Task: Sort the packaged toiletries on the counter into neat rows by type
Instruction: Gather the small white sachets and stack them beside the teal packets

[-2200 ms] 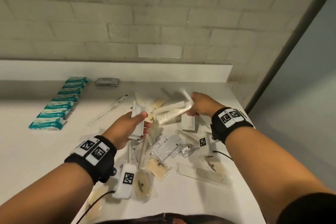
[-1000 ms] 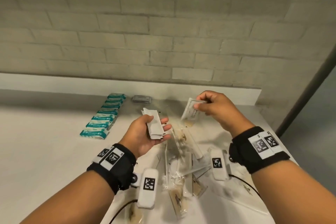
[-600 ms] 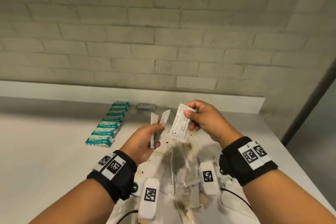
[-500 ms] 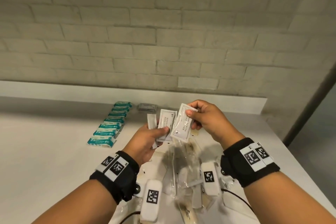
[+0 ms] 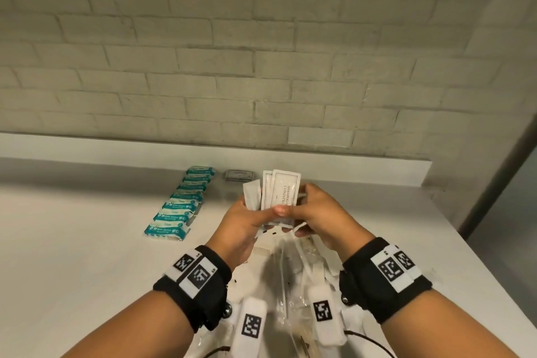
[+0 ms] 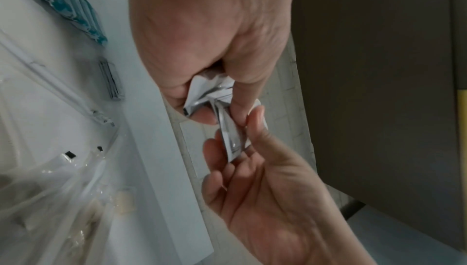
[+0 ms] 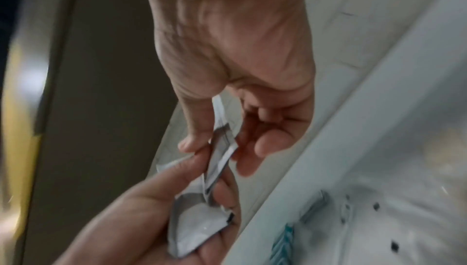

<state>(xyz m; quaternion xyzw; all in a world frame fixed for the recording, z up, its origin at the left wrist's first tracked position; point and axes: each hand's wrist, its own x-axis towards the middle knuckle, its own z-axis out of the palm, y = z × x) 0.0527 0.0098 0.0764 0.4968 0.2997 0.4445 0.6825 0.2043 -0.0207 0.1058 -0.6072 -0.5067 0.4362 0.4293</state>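
Since half a second ago the right hand (image 5: pixel 316 212) has brought its shampoo sachet (image 5: pixel 283 190) flush onto the left hand (image 5: pixel 244 222) stack at frame centre, both hands pinching it above the counter (image 5: pixel 72 241); edges should be squared before release, then laid right of the teal row (image 5: pixel 180 206).

I see open white surface (image 5: pixel 72 241) left of the row of teal-and-white wrapped packets (image 5: pixel 180 206); heap of clear plastic-wrapped toiletries (image 5: pixel 287 276) blocks below my wrists, grey brick wall (image 5: pixel 261 67) behind.
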